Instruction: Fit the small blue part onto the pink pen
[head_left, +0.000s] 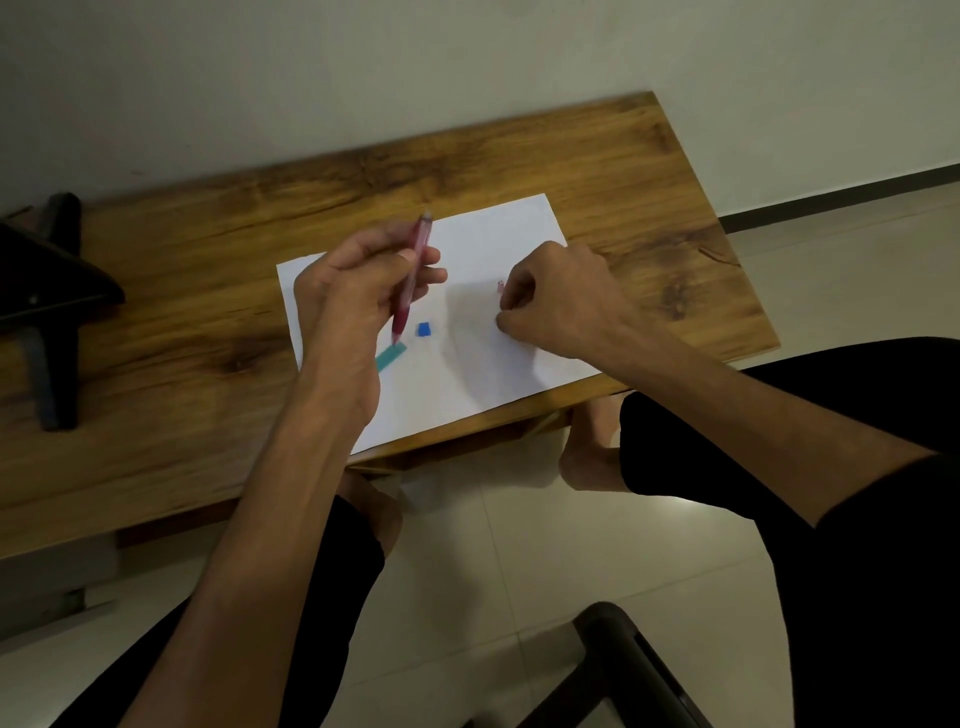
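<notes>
A wooden counter (597, 171) carries a white sheet of paper (483, 364). Over the sheet's left half, the left hand (353, 291) has its grip curled round a red pen (411, 280), long axis nearly upright, tip pointing down at a teal strip (390, 356). The right hand (558, 299) rests on the paper, fingers clenched, pinching a tiny pinkish cap (500, 285). A small blue square (424, 329) lies just beside the pen tip.

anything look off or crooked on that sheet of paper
The white paper lies skewed to the wooden table, its near corner overhanging the front edge. The left hand holds a red pen whose tip touches a teal strip lying at a slant. Nothing spilled or damaged.
</notes>
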